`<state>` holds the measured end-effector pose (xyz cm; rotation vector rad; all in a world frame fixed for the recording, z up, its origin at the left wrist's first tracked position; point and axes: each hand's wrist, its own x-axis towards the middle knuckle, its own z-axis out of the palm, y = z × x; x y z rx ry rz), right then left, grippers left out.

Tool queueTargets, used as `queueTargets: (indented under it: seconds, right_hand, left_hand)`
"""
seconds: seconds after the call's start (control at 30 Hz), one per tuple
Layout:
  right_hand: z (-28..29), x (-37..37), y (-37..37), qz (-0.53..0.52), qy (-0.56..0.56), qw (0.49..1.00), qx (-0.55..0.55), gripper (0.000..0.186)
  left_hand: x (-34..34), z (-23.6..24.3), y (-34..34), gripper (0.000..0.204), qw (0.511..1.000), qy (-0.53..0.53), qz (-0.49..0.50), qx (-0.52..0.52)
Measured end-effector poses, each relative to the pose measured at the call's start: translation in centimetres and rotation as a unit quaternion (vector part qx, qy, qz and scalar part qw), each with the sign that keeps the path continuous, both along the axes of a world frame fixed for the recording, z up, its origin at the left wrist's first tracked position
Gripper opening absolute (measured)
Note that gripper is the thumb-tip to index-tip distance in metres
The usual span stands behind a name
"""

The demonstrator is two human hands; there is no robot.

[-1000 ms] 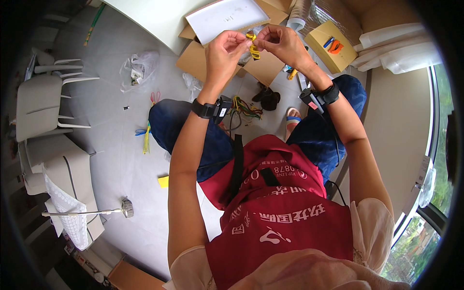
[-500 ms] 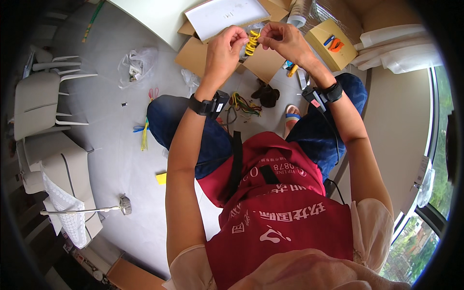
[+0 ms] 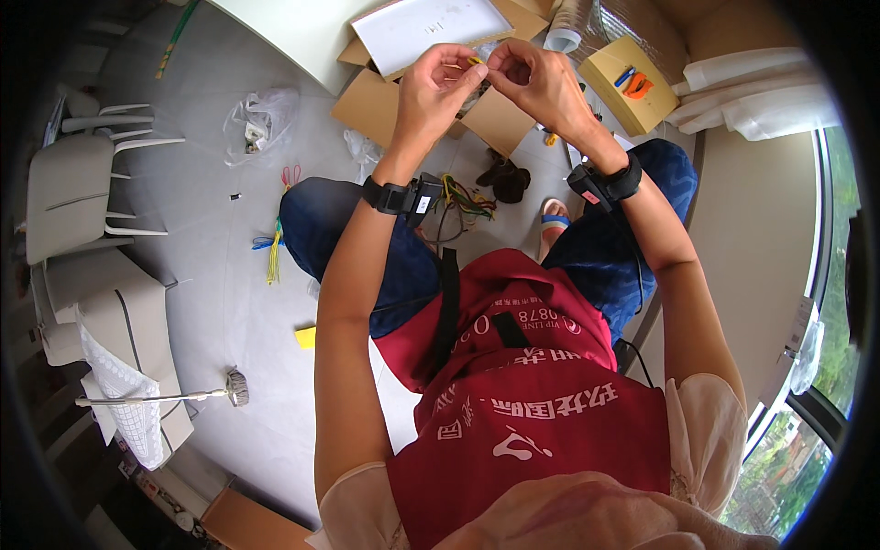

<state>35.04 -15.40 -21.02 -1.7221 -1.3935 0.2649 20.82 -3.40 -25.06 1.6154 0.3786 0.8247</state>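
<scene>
Both my hands are raised over an opened cardboard box (image 3: 371,103), their fingertips meeting. My left hand (image 3: 434,90) pinches a yellow coiled wire (image 3: 476,61), and only a bit of it shows between thumb and fingers. My right hand (image 3: 539,84) is closed in a pinch at the same spot, thumb and forefinger against the wire. The fingers hide the rest of the coil. Below, on the floor between my legs, lies a tangle of green, yellow and red wires (image 3: 466,200) next to a dark brown crumpled thing (image 3: 506,181).
A white box lid (image 3: 431,35) rests on the carton. Orange and blue tools (image 3: 636,84) sit on a small tan box (image 3: 623,108) at right. To the left are a plastic bag (image 3: 261,128), bundled wires (image 3: 273,257), a yellow pad (image 3: 305,338) and chairs (image 3: 69,197).
The yellow coil, plainly visible between my hands before, is now mostly hidden by the fingers. My hands have drawn closer together, and my right hand has shifted slightly.
</scene>
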Motion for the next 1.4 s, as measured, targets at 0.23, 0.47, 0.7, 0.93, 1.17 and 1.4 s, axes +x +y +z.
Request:
queueTargets:
  seconds: [0.23,0.47,0.7,0.93,1.17,1.4]
  right_hand:
    - [-0.4,0.1,0.1,0.028,0.021,0.999,0.022,0.015]
    - [0.1,0.8,0.2,0.056,0.057,0.997,0.001,0.012]
    - [0.6,0.9,0.1,0.066,0.036,0.997,-0.011,0.015]
    - [-0.4,1.3,0.3,0.085,0.068,0.994,-0.021,0.015]
    - [0.0,3.0,0.8,0.201,0.200,0.959,-0.006,0.012]
    - [0.2,4.5,1.1,0.246,0.147,0.958,-0.012,0.013]
  left_hand:
    - [-0.4,0.7,-0.2,0.030,0.996,0.036,-0.049,-0.070]
    - [-0.6,0.7,0.2,0.029,0.994,0.047,-0.059,-0.084]
    - [-0.5,0.4,0.1,0.026,0.991,0.039,-0.067,-0.106]
    - [-0.5,0.8,-0.2,0.023,0.992,0.025,-0.068,-0.101]
    - [-0.8,0.7,0.8,0.023,0.971,-0.040,-0.166,-0.164]
    - [-0.8,0.9,0.6,0.022,0.959,-0.024,-0.179,-0.219]
